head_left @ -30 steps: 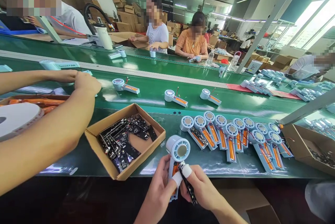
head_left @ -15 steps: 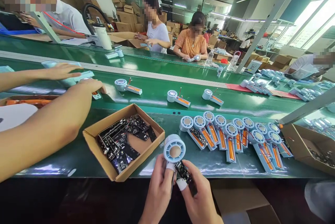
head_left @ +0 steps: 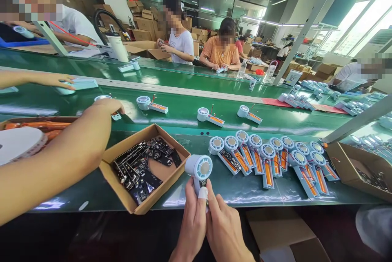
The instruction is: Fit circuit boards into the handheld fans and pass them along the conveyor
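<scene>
A light blue handheld fan (head_left: 199,168) with a round silver centre is held upright at the table's front edge. My left hand (head_left: 193,217) is wrapped round its handle, a white-covered thumb across the front. My right hand (head_left: 223,223) presses against the handle from the right, its fingers closed on a black circuit board (head_left: 202,184), of which only a small part shows between the hands. Left of the fan is a cardboard box (head_left: 180,171) of black circuit boards (head_left: 143,184). To the right lie several open fan bodies (head_left: 268,164) with orange batteries and red wires.
A co-worker's arms (head_left: 61,160) reach in from the left over the green belt (head_left: 180,119). Fan units (head_left: 214,119) lie spaced along it. Another cardboard box (head_left: 352,176) stands at the right, beside a slanted metal post (head_left: 361,119). People sit opposite.
My hands have come together round the handle, with the circuit board now against it and mostly covered. The fan has turned slightly. At the left, the co-worker's farther hand has moved left.
</scene>
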### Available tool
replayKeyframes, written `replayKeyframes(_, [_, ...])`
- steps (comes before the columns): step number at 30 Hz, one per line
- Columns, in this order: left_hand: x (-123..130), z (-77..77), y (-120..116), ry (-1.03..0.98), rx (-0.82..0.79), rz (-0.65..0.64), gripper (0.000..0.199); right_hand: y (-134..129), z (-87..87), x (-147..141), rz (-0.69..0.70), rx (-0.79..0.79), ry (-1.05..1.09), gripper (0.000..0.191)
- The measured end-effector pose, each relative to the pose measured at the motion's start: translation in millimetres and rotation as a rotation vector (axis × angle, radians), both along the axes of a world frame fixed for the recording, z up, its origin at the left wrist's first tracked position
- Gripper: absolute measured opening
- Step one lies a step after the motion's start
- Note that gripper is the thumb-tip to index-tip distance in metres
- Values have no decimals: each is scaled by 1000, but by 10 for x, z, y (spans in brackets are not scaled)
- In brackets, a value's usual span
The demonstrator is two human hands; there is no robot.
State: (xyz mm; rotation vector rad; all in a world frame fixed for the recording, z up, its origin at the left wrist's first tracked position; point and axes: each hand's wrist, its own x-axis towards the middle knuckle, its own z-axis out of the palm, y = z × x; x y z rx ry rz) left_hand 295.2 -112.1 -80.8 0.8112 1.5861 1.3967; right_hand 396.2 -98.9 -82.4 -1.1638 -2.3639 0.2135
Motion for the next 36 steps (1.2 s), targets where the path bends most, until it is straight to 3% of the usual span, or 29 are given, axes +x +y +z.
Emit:
replayKeyframes(5, [-97, -36, 51, -66, -88, 12, 56, 55, 131, 35, 100, -39, -335, 82])
replayKeyframes(12, [-141, -17, 85, -109, -169, -13, 50, 168, 128, -49, 119, 38, -281, 81])
replayKeyframes(17, [-184, -4, 153, 45, -81, -39, 45, 224, 41, -130, 26, -6, -318, 79])
replayKeyframes(20, [-268, 33, 255, 174, -70, -128, 43, 248, 25, -153, -11, -81, -350, 74])
replayKeyframes(24, [-437, 111, 423, 344, -145, -277, 30, 319, 230, -21, 84, -199, -380, 71])
replayKeyframes(26, [-506, 135, 481, 348, -184, -277, 30, 419, 402, 97, 169, -210, -374, 71])
replayKeyframes(27, [-530, 139, 500, 341, -193, -258, 32, 491, 476, 151, 159, -186, -362, 64])
replayKeyframes(30, [-549, 126, 526, 320, -183, -203, 45, 753, 545, 228, -102, -18, -347, 35])
replayKeyframes(33, [-500, 83, 542, 291, -149, -187, 43, 945, 408, 169, -180, 115, -406, 33])
replayKeyframes(36, [-439, 35, 578, 292, -108, -165, 32, 968, 291, 72, -184, 116, -374, 20])
